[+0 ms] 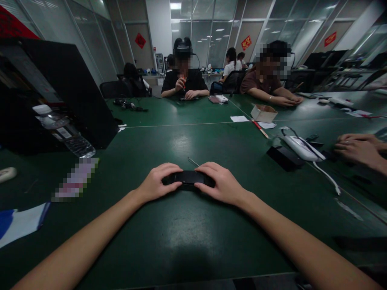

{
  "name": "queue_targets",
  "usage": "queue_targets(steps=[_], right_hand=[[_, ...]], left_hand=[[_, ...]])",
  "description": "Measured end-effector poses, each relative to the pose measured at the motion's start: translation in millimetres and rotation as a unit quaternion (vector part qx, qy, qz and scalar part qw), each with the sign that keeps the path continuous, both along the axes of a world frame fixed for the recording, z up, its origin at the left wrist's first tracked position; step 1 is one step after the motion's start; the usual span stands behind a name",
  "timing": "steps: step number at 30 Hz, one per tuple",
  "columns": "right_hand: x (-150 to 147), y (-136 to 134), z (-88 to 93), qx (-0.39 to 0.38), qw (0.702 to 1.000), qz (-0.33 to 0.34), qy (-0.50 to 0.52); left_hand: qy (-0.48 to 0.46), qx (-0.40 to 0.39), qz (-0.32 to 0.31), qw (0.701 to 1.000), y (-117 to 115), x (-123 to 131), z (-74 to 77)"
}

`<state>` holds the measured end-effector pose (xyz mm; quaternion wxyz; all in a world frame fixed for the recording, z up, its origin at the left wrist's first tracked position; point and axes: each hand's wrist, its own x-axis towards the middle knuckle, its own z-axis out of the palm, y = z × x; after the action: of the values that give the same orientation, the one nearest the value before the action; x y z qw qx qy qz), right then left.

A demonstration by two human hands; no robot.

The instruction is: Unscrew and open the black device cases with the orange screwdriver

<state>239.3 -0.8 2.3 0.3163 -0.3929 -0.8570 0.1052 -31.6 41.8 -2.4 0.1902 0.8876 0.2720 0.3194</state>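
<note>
A small black oblong device [189, 177] with a smooth casing lies lengthwise between my hands, low over the green table [181, 225]. My left hand [159, 182] is closed around its left end, thumb along the near side and fingers over the far side. The right end is gripped the same way by my right hand [223, 183]. Just beyond my right fingers a thin metal rod [192, 162] sticks out; its other end is hidden. I cannot tell whether the device touches the table.
At left stand a plastic water bottle [65, 131] and a large black case [81, 92]. To the right lie a white power strip [304, 148], a black box [284, 157] and an open carton [264, 113]. A co-worker's hands [359, 149] rest at far right; two people sit opposite.
</note>
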Motion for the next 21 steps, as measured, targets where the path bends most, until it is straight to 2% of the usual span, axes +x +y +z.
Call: queue_targets(steps=[8,12,14,21], right_hand=[[8.4,2.9,-1.9,0.075,0.995,0.037,-0.051],[6.3,3.1,-4.4,0.123,0.991,0.041,-0.040],[4.1,3.4,-6.2,0.117,0.992,0.039,-0.025],[1.9,7.0,-6.0,0.016,0.995,0.008,0.097]], left_hand=[[-0.006,0.064,-0.021,0.998,1.4,1.2,-0.6],[-0.047,0.084,-0.020,0.995,1.7,2.2,-0.7],[-0.064,0.076,-0.011,0.995,1.3,2.7,-0.5],[-0.071,-0.002,0.041,0.997,1.0,5.4,2.8]])
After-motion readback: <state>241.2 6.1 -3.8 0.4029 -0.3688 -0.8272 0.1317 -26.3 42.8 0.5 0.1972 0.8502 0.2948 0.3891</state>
